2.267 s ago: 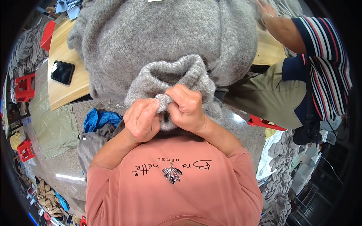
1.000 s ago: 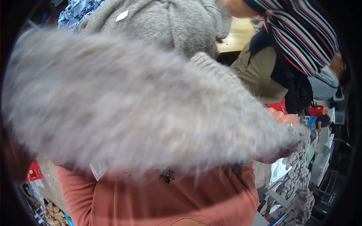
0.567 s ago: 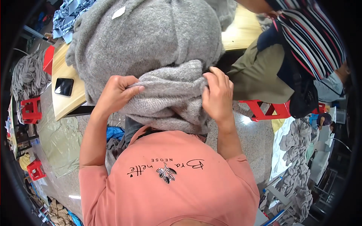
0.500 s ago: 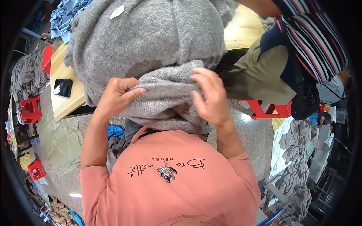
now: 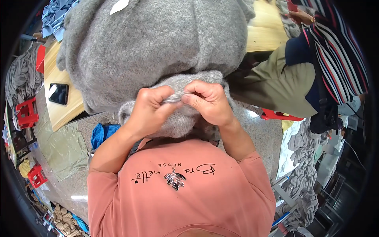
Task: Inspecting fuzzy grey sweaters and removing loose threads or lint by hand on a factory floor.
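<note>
A big fluffy grey knitted garment lies spread over the wooden table in front of me. Its near edge hangs toward my chest. My left hand and my right hand sit close together at that edge. Both pinch a thin fold of the grey knit between thumb and fingers. A small white tag shows on the garment at the far side.
A black phone lies on the table at left. Another person in a striped top and olive trousers sits at right. Red stools stand at left, a blue cloth lies on the floor, grey garments are piled at right.
My hands were apart on the folded edge half a second ago. They have come together at the middle and now pinch the knit. Earlier the garment swung up across the view.
</note>
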Demonstrator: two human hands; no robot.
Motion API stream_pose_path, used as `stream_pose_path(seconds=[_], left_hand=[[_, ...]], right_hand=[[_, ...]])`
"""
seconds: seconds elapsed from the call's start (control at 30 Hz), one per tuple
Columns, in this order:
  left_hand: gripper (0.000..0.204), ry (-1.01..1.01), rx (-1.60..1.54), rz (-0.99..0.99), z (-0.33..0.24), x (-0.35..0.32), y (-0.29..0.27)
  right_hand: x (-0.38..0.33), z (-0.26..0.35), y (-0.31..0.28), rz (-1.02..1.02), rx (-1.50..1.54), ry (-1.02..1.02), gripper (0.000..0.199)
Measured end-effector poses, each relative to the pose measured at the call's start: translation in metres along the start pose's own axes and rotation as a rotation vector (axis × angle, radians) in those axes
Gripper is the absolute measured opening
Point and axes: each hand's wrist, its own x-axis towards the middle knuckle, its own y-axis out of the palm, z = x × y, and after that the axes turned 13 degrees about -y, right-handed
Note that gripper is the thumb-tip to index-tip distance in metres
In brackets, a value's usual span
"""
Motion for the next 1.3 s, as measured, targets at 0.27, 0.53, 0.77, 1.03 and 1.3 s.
stream_pose_path(seconds=[0.27,0.53,0.77,1.03,1.3], left_hand=[[0.005,-0.293,-0.535,0.156,0.017,-0.001,-0.005],[0.008,-0.063,-0.081,-0.013,0.009,0.002,0.016],[0.003,-0.245,-0.359,0.187,0.014,0.002,0.02],[0.002,-0.291,-0.619,0.15,0.021,0.005,0.015],[0.004,-0.293,-0.74,0.141,0.022,-0.001,0.02]], right_hand=[[-0.007,-0.001,-0.026,0.203,-0.138,0.116,0.007],[-0.01,0.003,-0.007,0.092,-0.325,-0.022,0.008],[-0.018,-0.001,-0.003,0.105,-0.47,-0.231,0.007],[-0.016,-0.017,0.01,-0.055,-0.436,-0.29,0.006],[-0.013,-0.013,0.018,-0.126,-0.439,-0.276,0.008]])
